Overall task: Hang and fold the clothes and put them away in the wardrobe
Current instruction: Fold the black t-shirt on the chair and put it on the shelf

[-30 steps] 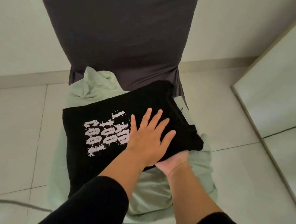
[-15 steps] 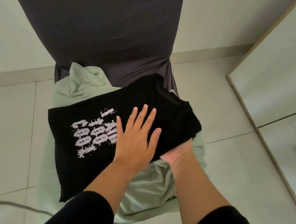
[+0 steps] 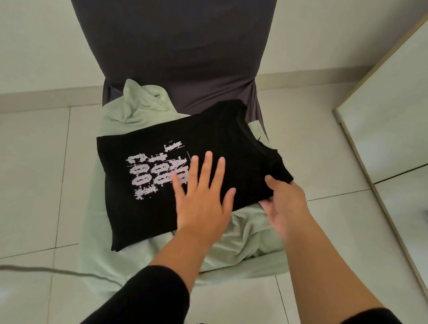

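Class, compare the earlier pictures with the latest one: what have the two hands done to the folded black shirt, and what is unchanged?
The right hand, earlier tucked under the shirt, has slid out to grip its right edge, thumb on top. The left hand stays flat on it; the shirt still lies on the green garment.

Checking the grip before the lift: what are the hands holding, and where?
The right hand pinches the folded black T-shirt at its near right edge, thumb on top. The left hand lies flat on it.

Your folded T-shirt point(image 3: 181, 158) lies on a garment point(image 3: 247, 234) draped over the chair point(image 3: 167, 38); the wardrobe door point(image 3: 412, 103) stands to your right.
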Available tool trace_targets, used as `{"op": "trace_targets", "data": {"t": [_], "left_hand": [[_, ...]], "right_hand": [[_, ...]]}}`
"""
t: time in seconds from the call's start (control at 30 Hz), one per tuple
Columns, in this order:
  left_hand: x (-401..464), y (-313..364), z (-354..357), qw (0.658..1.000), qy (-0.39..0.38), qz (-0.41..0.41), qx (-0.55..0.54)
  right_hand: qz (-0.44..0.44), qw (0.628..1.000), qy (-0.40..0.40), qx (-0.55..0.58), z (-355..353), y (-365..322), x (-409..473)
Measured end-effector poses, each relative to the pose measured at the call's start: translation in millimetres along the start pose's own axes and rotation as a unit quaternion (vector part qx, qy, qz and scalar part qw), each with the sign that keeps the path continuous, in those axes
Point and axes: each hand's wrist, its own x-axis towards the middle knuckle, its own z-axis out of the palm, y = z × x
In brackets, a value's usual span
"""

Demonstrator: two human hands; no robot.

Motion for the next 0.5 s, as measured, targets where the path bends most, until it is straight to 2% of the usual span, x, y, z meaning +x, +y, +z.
{"op": "trace_targets", "data": {"t": [0.07, 0.1, 0.17, 0.23, 0.3, 0.37, 0.43, 0.5], "left_hand": [[-18, -18, 8, 0.999, 0.002, -0.013, 0.035], [-25, -26, 12, 0.999, 0.0, -0.012, 0.048], [-38, -41, 16, 0.998, -0.001, -0.012, 0.06], [-47, -51, 15, 0.998, 0.005, -0.034, 0.047], [-58, -62, 15, 0.996, 0.017, -0.085, 0.021], [-68, -74, 14, 0.986, 0.02, -0.162, -0.024], [-76, -80, 4, 0.97, 0.052, -0.226, -0.08], [-77, -84, -8, 0.933, 0.124, -0.284, -0.18]], "right_hand": [[-0.025, 0.998, 0.028, -0.053, 0, 5, 2], [-0.059, 0.988, 0.064, -0.127, 2, 7, 1], [-0.139, 0.945, 0.138, -0.261, 5, 11, -3], [-0.166, 0.933, 0.179, -0.262, 7, 14, -9], [-0.168, 0.942, 0.176, -0.232, 4, 20, -14], [-0.176, 0.934, 0.17, -0.259, 3, 31, -20], [-0.198, 0.892, 0.196, -0.355, 8, 42, -29], [-0.224, 0.822, 0.24, -0.465, 18, 54, -45]]}}
